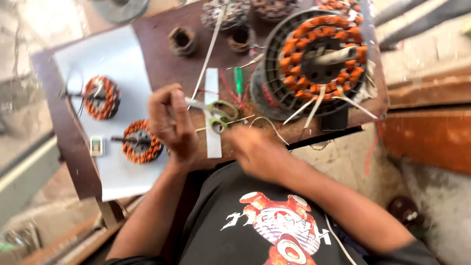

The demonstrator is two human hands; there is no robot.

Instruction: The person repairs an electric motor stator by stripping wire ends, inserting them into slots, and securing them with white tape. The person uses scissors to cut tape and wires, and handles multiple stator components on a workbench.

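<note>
My left hand (170,123) is curled over the brown table (162,64), its fingertips pinched at the lower end of a thin white strand (208,51) that runs up toward the far stators. Green-handled scissors (219,116) lie just right of those fingers on a white strip (212,81). My right hand (256,149) is blurred at the table's near edge, just below the scissors' handles; what it holds cannot be made out. A large stator with orange copper windings (321,54) sits on a dark round housing to the right, with white leads hanging from it.
Two smaller orange-wound stators (100,96) (141,141) and a small card (96,145) lie on a white sheet (117,59) at left. A green screwdriver (238,81), red wires, dark coil rings (182,40) and more stators sit farther back. A reddish ledge (427,142) is at right.
</note>
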